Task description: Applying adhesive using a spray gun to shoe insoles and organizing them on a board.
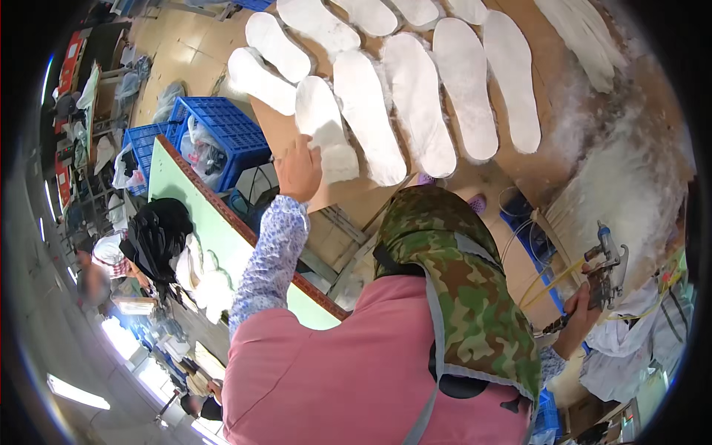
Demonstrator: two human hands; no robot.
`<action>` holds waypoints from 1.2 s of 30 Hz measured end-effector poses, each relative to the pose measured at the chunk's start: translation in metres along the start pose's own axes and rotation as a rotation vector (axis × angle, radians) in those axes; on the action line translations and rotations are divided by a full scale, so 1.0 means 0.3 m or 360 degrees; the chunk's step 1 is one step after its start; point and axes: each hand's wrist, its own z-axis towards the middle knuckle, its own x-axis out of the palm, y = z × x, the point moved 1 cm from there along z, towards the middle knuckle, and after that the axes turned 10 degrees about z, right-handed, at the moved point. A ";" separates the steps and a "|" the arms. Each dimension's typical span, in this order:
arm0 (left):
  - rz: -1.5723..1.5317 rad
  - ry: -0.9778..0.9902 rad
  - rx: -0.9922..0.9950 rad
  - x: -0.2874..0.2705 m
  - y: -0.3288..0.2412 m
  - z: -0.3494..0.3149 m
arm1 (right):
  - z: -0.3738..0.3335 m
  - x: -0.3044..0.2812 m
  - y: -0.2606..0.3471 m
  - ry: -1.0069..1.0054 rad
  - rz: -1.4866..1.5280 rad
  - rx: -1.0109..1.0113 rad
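Note:
My left hand (298, 169), in a blue flowered sleeve, reaches up to a brown board (282, 133) and rests its fingers on the lower end of a white shoe insole (325, 127). Several more white insoles (415, 96) lie in rows across the same board. My right hand (581, 305) is low on the right, closed around the grip of a metal spray gun (607, 265) with yellow hoses (550, 282) running from it. The gun points toward a surface crusted with white residue (630, 193).
Blue plastic crates (222, 130) with bags stand left of the board. A green-topped table (200, 222) holds a black bag (157, 230) and white pieces. Another person (111, 259) sits at the far left. A pink top and camouflage cloth (460, 297) fill the lower middle.

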 end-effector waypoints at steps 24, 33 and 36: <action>-0.1216 0.0073 -0.0571 0.129 -0.011 -0.107 | 0.018 0.023 0.013 0.0099 -0.0130 0.0049; -0.1306 -0.0353 -0.0284 0.103 -0.087 -0.198 | 0.015 0.036 0.015 0.0098 -0.0133 0.0063; -0.1149 -0.0651 -0.0048 0.098 -0.101 -0.221 | 0.017 0.040 0.013 0.0100 -0.0141 0.0013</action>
